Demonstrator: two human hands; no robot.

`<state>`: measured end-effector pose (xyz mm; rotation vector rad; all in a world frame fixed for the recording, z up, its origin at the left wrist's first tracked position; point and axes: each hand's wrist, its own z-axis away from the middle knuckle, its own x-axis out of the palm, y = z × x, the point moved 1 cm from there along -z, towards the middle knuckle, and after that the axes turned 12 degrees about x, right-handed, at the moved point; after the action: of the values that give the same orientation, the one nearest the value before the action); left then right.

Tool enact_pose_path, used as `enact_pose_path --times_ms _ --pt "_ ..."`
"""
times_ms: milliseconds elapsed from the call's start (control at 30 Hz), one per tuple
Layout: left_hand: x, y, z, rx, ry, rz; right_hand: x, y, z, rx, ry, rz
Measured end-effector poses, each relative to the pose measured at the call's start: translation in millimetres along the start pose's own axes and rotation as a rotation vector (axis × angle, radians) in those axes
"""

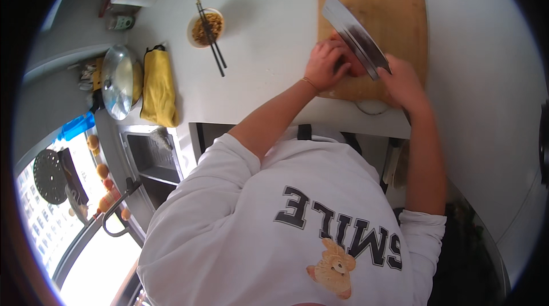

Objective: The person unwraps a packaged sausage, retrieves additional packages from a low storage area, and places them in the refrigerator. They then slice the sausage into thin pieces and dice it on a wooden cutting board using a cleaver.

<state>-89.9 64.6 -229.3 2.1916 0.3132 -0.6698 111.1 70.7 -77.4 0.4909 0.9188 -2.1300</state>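
Note:
In the head view, my right hand (401, 81) grips a cleaver (356, 34), its broad metal blade slanting up and left over a wooden cutting board (399, 1). Under and beside the blade lies a piece of reddish food, perhaps raw meat (354, 59), at the board's lower left part. My left hand (327, 64) rests with bent fingers on the left side of this piece, close to the blade. The blade hides part of the food, so whether its edge touches it cannot be told.
A bowl of brown food (213, 27) with black chopsticks (210, 40) across it stands on the white counter. Left of it lie a yellow cloth (158, 87) and a pot with a glass lid (116, 82). A sink (152, 156) is at lower left, a white wall (480, 70) at right.

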Motion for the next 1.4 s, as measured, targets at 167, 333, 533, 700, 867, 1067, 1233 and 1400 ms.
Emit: enact_pose_path --times_ms 167,333,533,700,867,1067,1233,1400 --pt "7.4 -1.8 0.1 0.020 0.050 -0.073 -11.5 -2.4 22.3 -0.140 0.338 0.195" --pt "9.0 -2.8 2.8 0.006 0.087 0.001 6.2 12.0 54.9 -0.141 0.354 0.134" --pt "7.8 0.2 2.2 0.008 0.109 -0.062 34.9 32.0 57.5 -0.154 0.322 0.075" --pt "8.5 -3.6 1.1 -0.015 0.101 -0.022 35.7 31.9 49.3 -0.156 0.275 0.062" --pt "10.9 -6.6 1.7 -0.023 0.119 -0.012 36.6 28.8 44.2 -0.151 0.260 0.173" --pt "9.4 -8.1 -1.2 -0.025 0.111 -0.006 30.6 7.9 40.4 -0.178 0.209 0.243" --pt "8.2 -10.1 2.2 -0.052 0.109 0.002 21.3 -3.1 34.2 -0.163 0.146 0.292" --pt "8.0 -12.5 8.8 -0.067 0.122 0.018 19.7 -11.3 27.9 -0.080 0.053 0.356"
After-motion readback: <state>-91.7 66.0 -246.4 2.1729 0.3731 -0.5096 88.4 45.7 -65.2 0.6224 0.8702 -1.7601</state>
